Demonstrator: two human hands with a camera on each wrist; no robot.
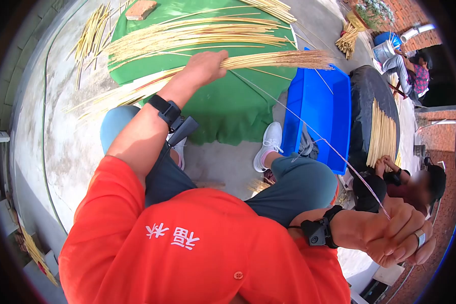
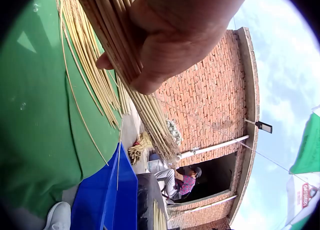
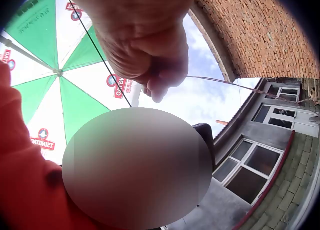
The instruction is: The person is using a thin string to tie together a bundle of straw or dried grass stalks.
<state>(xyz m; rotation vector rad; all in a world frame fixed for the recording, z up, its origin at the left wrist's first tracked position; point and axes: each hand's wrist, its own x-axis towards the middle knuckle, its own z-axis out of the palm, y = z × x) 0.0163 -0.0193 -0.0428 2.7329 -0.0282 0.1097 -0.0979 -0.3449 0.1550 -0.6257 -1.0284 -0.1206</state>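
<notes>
Fingers of left hand (image 1: 202, 68) curled round bundle of thin straw-coloured stalks (image 1: 258, 61) over green cloth (image 1: 223, 114), long axis roughly left-right, wispy brown tips (image 1: 316, 60) pointing right, above far end of blue rectangular plastic bin (image 1: 330, 119); loose stalk (image 1: 324, 81) slants across bin opening. Right hand (image 1: 400, 234) pinches pinkish cord (image 1: 346, 163).

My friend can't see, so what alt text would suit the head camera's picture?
A person's left hand grips a bundle of thin stalks above a green cloth, while the right hand holds a pale string stretched toward the bundle. A blue bin stands beside the cloth.
</notes>
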